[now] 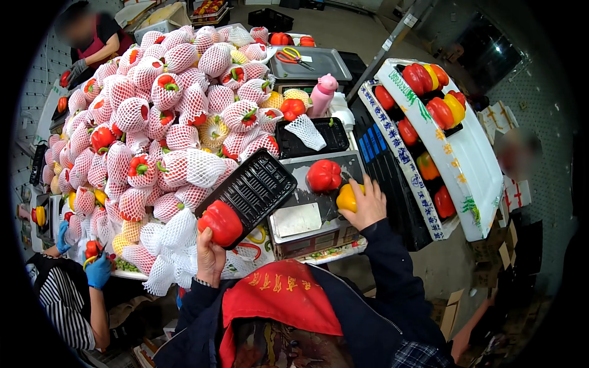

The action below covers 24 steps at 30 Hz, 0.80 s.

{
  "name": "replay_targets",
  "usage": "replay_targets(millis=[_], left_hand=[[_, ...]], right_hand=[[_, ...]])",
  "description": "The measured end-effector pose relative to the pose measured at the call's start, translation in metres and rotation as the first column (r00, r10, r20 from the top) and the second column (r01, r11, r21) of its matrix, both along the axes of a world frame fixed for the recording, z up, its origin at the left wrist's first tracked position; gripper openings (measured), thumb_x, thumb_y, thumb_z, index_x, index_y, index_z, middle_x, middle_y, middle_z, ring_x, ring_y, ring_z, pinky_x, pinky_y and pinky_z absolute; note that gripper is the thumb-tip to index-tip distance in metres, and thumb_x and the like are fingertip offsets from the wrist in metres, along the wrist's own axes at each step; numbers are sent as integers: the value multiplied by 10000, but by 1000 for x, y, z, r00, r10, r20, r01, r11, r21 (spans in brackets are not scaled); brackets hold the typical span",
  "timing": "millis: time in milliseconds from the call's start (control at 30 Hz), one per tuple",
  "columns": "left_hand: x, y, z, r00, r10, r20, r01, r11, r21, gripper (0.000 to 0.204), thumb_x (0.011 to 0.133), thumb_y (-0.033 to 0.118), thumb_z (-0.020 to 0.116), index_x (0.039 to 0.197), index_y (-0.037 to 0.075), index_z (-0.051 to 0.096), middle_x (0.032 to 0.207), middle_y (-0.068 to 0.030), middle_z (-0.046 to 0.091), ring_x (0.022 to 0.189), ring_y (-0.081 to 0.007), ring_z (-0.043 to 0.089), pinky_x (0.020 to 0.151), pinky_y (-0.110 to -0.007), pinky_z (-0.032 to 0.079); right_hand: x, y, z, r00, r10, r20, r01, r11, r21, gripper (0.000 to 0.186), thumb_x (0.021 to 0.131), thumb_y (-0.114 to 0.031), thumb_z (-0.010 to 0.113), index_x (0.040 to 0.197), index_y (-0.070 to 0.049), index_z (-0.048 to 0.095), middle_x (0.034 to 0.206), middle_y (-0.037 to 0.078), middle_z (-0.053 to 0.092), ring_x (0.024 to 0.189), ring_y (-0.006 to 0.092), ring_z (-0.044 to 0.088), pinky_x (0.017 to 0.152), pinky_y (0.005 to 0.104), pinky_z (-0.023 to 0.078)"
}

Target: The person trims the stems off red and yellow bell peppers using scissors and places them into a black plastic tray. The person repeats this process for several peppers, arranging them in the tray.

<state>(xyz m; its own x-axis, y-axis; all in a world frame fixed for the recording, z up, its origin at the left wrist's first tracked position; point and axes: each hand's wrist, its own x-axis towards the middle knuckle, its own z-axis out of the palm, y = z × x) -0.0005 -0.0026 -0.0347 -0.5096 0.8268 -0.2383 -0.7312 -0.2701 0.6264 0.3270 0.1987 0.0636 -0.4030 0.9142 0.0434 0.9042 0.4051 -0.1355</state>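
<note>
My left hand (210,260) is closed around the near end of a red bell pepper (221,223). That pepper lies over the lower end of a slanted black plastic tray (261,187); whether my fingers also grip the tray is hidden. My right hand (369,205) curls over a yellow bell pepper (347,199) on the metal top of a scale (288,175). Just left of it, another red bell pepper (324,176) rests on the scale, behind a pale card (296,219).
A big heap of peppers in foam nets (181,116) covers the left. Behind the scale are a black tray (331,136), a pink bottle (323,95) and scissors (293,57) on a grey tray. White foam boxes (457,165) stand right. Co-workers' gloved hands (98,270) work at left.
</note>
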Motion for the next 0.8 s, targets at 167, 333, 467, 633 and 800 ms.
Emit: replay_targets(millis=[167,333,467,633,800], left_hand=[[-1,-6,-2,999,-18,-49,20,999,37,546,858,232,682,1333,51,481,1301,-72,590,1215,-215,573,1084,-392,431],[10,-9,0,995,-63,-84,63,998,-1,601,830,207,686,1352,25,451,1323,-104,571,1243,-228,552,1101,-395,410],[24,-3,6,989,-149,-23,149,989,-11,657,818,233,725,1367,12,440,1334,-116,571,1251,-239,555,1107,-407,410],[28,0,11,975,-213,54,210,976,65,712,820,282,735,1401,6,428,1364,-128,563,1260,-251,561,1108,-420,417],[21,-7,-11,967,-193,169,180,980,86,751,813,306,743,1439,46,419,1380,-117,563,1282,-275,547,1117,-458,412]], right_hand=[[33,-2,-17,896,-134,-423,42,975,-219,748,755,-221,803,1410,-88,468,1361,180,505,1196,329,566,989,427,485],[-10,-36,-5,332,-288,-898,-380,830,-407,760,776,-110,785,1430,-39,406,1291,155,553,1177,237,582,1023,362,463],[-79,-49,-11,494,95,-864,-327,941,-83,798,692,-99,845,1387,-45,457,1377,198,474,1256,318,519,1057,405,422],[-127,-67,-27,526,421,-739,-456,873,172,830,675,-102,846,1409,-87,458,1480,251,359,1336,439,427,1102,457,375],[-123,-68,-37,522,440,-731,-536,836,120,683,731,-65,777,1372,-81,542,1471,251,403,1326,455,432,1106,474,373]])
